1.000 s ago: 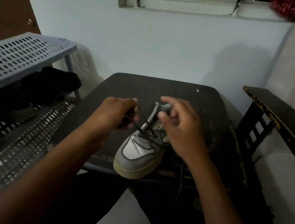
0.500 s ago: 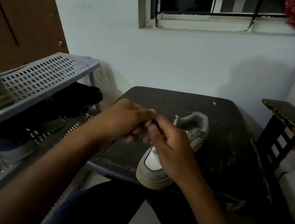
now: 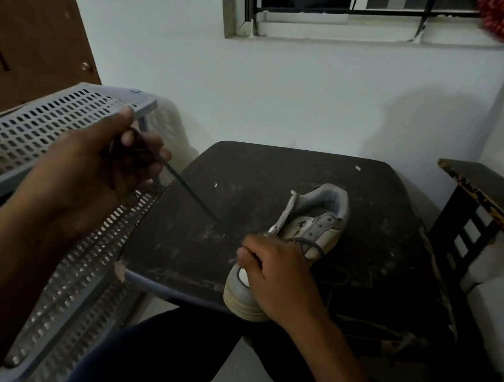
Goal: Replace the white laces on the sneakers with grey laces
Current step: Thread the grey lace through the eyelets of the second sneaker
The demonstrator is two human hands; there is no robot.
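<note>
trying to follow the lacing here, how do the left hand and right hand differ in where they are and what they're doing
The left hand is raised beside the table, over the plastic rack; the right hand sits low on the sneaker. The left hand grips the grey lace and holds it taut; the right hand's fingers curl over the sneaker's front, steadying it. Both have curled fingers.

no readable text, small dark emblem on sneaker [image 3: 307,234] side, illegible

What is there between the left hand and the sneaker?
In the head view, a taut grey lace runs from the left hand across the dark table to the sneaker.
</note>
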